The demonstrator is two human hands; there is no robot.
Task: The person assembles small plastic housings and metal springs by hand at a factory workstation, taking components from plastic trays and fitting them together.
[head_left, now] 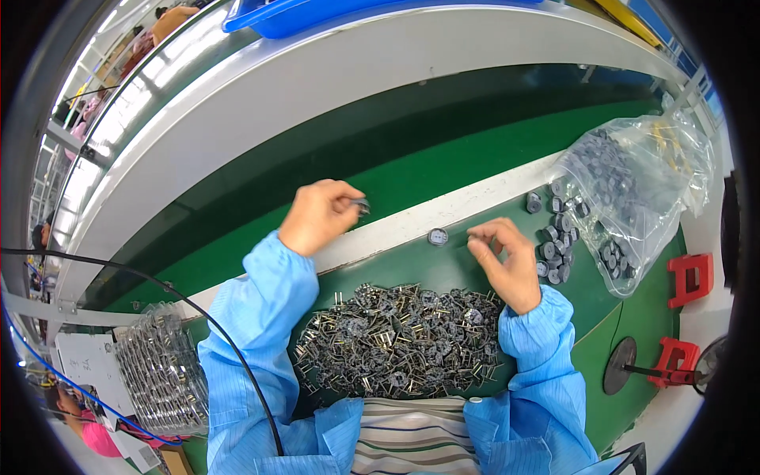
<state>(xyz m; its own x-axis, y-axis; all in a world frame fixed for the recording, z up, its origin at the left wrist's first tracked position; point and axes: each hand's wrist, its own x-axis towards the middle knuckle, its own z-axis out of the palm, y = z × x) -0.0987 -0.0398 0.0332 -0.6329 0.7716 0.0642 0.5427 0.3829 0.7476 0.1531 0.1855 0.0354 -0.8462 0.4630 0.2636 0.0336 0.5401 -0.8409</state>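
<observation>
My left hand [321, 215] is raised over the white strip along the bench, its fingers closed on a small dark grey round part [362, 207]. A round grey plastic cap [438, 237] rests on the green bench between my hands, touching neither. To the right of that cap is my right hand [508, 261], thumb and index finger pinched together. Whatever is between those fingertips is too small to make out. Just in front of my body spreads a large pile of dark plug inserts with metal pins [396, 340].
Several loose grey round caps [558, 237] lie at the right, beside a clear plastic bag [633, 174] filled with more. Stacked clear trays [161, 368] stand at the left. A black cable [190, 305] crosses my left sleeve. A blue bin [317, 17] sits on the shelf above.
</observation>
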